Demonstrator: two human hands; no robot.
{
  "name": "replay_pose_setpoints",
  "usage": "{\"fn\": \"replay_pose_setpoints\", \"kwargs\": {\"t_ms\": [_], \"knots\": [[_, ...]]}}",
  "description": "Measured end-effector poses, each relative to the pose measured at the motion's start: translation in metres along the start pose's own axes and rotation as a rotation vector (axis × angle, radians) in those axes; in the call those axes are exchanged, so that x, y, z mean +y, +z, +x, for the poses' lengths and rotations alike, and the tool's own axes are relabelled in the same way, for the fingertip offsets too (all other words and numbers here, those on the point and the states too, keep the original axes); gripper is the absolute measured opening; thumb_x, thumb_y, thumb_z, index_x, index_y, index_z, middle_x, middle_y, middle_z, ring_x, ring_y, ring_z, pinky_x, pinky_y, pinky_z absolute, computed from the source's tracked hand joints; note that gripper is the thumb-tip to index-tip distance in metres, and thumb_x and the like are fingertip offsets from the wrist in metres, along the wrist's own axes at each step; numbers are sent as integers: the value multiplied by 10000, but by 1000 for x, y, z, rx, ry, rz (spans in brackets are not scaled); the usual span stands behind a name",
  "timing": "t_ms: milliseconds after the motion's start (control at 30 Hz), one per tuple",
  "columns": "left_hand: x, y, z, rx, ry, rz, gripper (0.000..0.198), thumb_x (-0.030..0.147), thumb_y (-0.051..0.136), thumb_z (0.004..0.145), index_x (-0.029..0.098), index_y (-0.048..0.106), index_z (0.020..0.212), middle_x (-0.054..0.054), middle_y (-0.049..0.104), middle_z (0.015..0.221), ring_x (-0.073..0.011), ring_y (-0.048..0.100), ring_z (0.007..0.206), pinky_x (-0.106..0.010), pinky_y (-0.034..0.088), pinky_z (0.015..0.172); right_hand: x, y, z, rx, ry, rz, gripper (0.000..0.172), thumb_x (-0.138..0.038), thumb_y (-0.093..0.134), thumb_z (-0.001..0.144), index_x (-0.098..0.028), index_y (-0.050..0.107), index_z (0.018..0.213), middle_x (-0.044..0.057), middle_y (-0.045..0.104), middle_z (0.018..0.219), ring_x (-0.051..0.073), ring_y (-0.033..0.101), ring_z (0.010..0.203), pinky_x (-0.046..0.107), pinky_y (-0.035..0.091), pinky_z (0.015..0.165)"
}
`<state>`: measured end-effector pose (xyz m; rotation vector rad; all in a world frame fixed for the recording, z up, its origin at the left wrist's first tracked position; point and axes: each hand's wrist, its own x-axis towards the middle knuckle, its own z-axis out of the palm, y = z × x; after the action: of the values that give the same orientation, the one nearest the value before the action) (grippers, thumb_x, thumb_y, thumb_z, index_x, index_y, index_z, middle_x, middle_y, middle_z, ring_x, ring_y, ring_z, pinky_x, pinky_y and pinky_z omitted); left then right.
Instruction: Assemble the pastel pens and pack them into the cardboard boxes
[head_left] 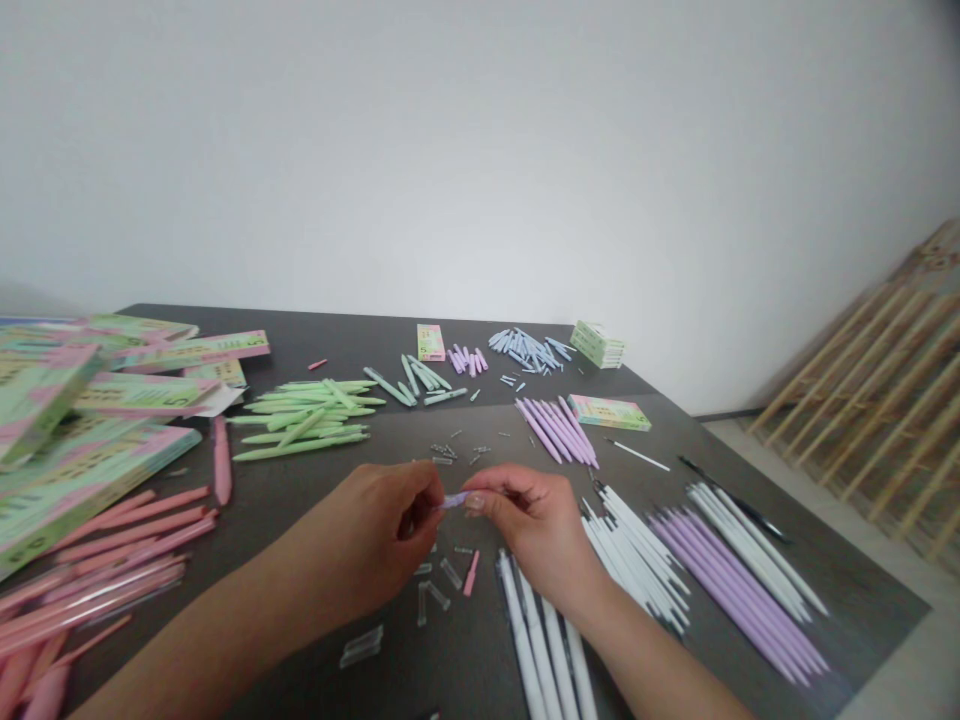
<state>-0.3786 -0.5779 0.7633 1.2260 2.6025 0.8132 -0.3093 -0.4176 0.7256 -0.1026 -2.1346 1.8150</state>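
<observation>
My left hand [375, 535] and my right hand [536, 525] meet over the middle of the dark table [315, 500]. Both are pinched on a small lilac pen part [454, 499] held between their fingertips. Below the hands lie several clear plastic clips [435, 590] and a short pink piece [471, 574]. White refill tubes [544, 650] lie under my right wrist. Tiny metal springs [450, 452] are scattered just beyond the fingers.
Pink pen barrels [112, 570] and flat green-pink boxes [67, 440] fill the left. Green barrels [307, 420], lilac barrels [559, 428] and blue parts [525, 350] lie further back. White and lilac tubes [735, 570] lie right. A wooden rack [877, 410] leans beyond the table's right edge.
</observation>
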Motion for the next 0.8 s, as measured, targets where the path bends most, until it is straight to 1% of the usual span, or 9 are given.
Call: {"fn": "replay_pose_setpoints", "kwargs": {"t_ms": [133, 400, 567, 700, 800], "knots": [[-3, 3, -2, 14, 12, 18, 176, 296, 460, 799, 205, 560, 686, 48, 530, 524, -91, 456, 474, -217, 273, 463, -1, 0, 0, 1, -9, 2, 83, -174, 622, 713, -201, 700, 708, -2, 677, 652, 134, 600, 609, 240, 467, 583], [-5, 3, -4, 14, 33, 40, 165, 293, 467, 799, 205, 552, 688, 43, 542, 537, -92, 457, 475, -222, 265, 460, -2, 0, 0, -4, 7, 23, 65, -198, 630, 708, -190, 691, 685, -9, 653, 612, 126, 582, 582, 233, 451, 562], [-4, 5, -3, -1, 34, 35, 167, 281, 457, 801, 203, 551, 687, 38, 555, 547, -93, 467, 481, -223, 269, 465, -2, 0, -1, -26, 25, 7, 96, -232, 619, 727, -176, 670, 669, -6, 632, 587, 122, 564, 556, 226, 433, 536], [-5, 1, -1, -51, 26, 55, 157, 274, 451, 788, 204, 560, 699, 34, 570, 553, -101, 479, 488, -228, 269, 465, 1, 1, 0, -64, 53, -41, 161, -279, 596, 755, -170, 661, 656, -5, 616, 571, 121, 548, 538, 227, 423, 523], [-19, -7, 0, -147, -17, 120, 138, 264, 471, 743, 207, 568, 662, 24, 590, 558, -116, 490, 495, -235, 262, 458, 4, -4, 4, -83, 59, -85, 149, -274, 596, 761, -170, 667, 682, 1, 628, 605, 127, 557, 569, 227, 421, 534]]}}
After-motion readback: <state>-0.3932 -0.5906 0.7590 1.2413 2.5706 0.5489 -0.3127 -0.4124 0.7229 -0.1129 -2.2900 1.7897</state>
